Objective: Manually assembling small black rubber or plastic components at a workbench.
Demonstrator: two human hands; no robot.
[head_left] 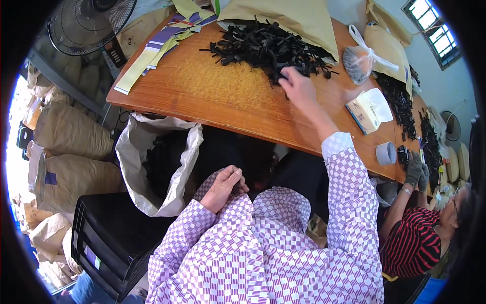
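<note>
A heap of small black plastic pieces (268,45) spills from the mouth of a tan paper sack (288,17) onto the wooden table (202,99). At the heap's near right edge is my right hand (299,90), its fingers bent and slightly blurred around a dark piece. My left hand (223,190) rests low in front of my body, fingers curled closed; whatever lies inside them is hidden. Just left of it stands an open white woven bag (134,152), with black pieces showing in its shadowed inside.
Yellow and purple paper strips (152,53) lie at the table's left. To the right are a knotted plastic bag (358,63), a tissue pack (369,111) and a tape roll (386,153). A gloved co-worker (417,228) handles black pieces there. A black chair (106,233) stands lower left.
</note>
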